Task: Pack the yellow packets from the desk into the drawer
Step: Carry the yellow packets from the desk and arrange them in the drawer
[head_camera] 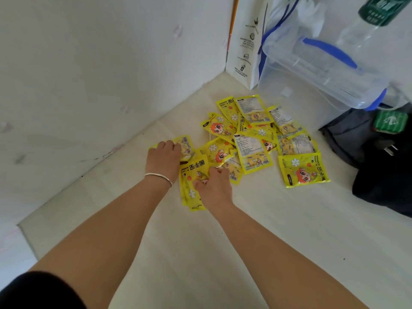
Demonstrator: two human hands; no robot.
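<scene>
Several yellow packets (254,139) with cartoon prints lie scattered and overlapping on the pale desk (256,230). My left hand (163,158), a silver bangle on its wrist, rests fingers-down on a packet (186,144) at the pile's left edge. My right hand (214,186) grips a small stack of packets (192,175) lying just in front of the pile. One packet (303,169) lies apart at the right. No drawer is in view.
White walls (89,85) close the desk's left and back. A white paper bag (244,41) and a clear plastic box with blue handles (323,61) stand at the back. A dark bag (379,157) lies at the right.
</scene>
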